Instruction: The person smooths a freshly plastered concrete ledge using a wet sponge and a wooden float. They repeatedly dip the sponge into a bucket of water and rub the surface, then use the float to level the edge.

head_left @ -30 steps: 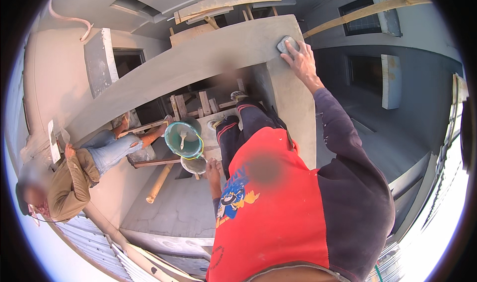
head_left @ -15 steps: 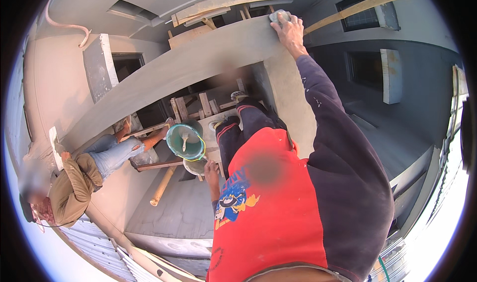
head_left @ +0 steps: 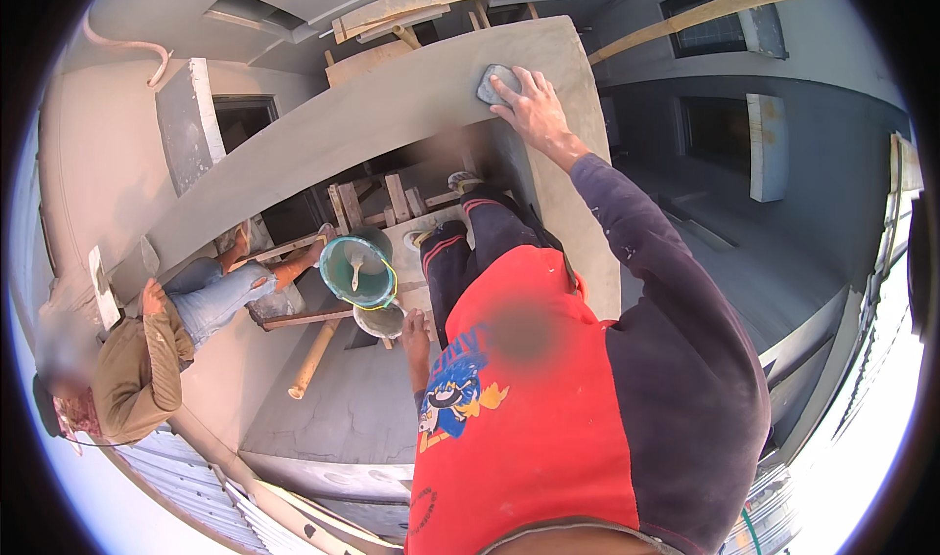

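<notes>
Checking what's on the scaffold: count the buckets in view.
2, though others may be hidden. The green bucket sits on the wooden platform; a smaller grey bucket is just below it in the picture, at the left hand.

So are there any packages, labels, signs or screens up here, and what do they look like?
No packages, signs or screens show.
Printed cartoon picture: on the front of the red and dark shirt, blue, yellow and orange.
Round dark printed mark: low on the same shirt, near its hem.

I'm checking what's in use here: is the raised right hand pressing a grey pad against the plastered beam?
Yes, the right hand lies flat on a grey pad set against the grey plastered beam.
</notes>
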A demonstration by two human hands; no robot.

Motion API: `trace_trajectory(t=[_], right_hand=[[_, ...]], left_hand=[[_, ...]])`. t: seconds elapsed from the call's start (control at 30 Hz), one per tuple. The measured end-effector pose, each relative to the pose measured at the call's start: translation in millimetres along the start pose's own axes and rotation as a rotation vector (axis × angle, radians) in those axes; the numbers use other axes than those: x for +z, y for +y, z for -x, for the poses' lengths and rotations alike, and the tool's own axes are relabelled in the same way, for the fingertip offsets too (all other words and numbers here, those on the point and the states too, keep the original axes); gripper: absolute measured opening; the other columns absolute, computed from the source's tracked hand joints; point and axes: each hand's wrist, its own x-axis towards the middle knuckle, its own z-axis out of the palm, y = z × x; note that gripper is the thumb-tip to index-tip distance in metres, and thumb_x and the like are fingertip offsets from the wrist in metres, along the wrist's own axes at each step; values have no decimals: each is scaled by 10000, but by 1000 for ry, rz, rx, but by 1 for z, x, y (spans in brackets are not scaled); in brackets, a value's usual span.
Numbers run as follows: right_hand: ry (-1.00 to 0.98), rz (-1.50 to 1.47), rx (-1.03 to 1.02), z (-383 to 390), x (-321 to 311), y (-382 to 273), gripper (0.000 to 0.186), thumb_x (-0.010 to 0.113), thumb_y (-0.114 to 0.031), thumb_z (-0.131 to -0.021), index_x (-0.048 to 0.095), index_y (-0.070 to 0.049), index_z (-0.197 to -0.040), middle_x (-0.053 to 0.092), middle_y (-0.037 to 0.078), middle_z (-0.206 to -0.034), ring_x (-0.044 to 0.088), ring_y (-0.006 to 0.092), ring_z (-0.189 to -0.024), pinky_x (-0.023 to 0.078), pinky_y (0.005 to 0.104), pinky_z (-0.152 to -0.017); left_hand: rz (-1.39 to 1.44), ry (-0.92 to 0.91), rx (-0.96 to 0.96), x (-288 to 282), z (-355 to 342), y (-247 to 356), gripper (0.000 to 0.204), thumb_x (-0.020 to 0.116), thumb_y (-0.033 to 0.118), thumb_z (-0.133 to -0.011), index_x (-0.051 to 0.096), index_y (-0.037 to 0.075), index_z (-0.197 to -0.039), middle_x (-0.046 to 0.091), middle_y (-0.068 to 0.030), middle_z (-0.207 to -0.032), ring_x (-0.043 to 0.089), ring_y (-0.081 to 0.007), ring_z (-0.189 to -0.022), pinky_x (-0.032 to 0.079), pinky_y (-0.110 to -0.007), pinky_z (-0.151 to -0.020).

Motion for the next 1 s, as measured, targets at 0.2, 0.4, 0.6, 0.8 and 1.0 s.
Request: trace_trajectory(t=[0.2,0.4,0.6,0.8,1.0], right_hand=[[162,72,487,-58,-7,55,482,630,-411,-854,583,-169,-1269,522,175,-1203,467,343,-1107,407,432,-926],[32,-75,-93,-2,10,-45,476,620,-434,-852,595,-186,-1258,515,161,-1223,483,324,-1097,414,421,-938],[164,110,519,-41,-12,85,490,627,-426,-856,587,-170,-1271,542,198,-1187,485,353,-1088,415,443,-929],[53,-63,46,21,-7,1,493,620,-426,-868,583,-170,-1287,512,213,-1236,485,363,-1124,408,453,-967],[141,66,514,-23,-22,91,489,613,-417,-874,582,-133,-1271,514,217,-1212,466,361,-1116,418,462,-921]], left_hand=[[58,68,37,7,18,38,462,569,302,-936,510,13,-1291,588,-113,-1154,610,-207,-1017,479,-300,-826],[-1,17,18,13,29,42,451,566,287,-939,505,22,-1299,565,-139,-1216,606,-233,-1051,478,-317,-864],[47,58,23,8,15,31,448,563,288,-941,507,18,-1295,582,-143,-1182,609,-238,-1041,481,-315,-854],[-69,-60,37,11,13,39,439,554,283,-950,503,6,-1286,585,-133,-1155,599,-227,-1041,478,-317,-860],[-18,-14,47,0,1,37,476,552,316,-948,473,27,-1318,568,-118,-1181,582,-238,-1050,467,-339,-863]])
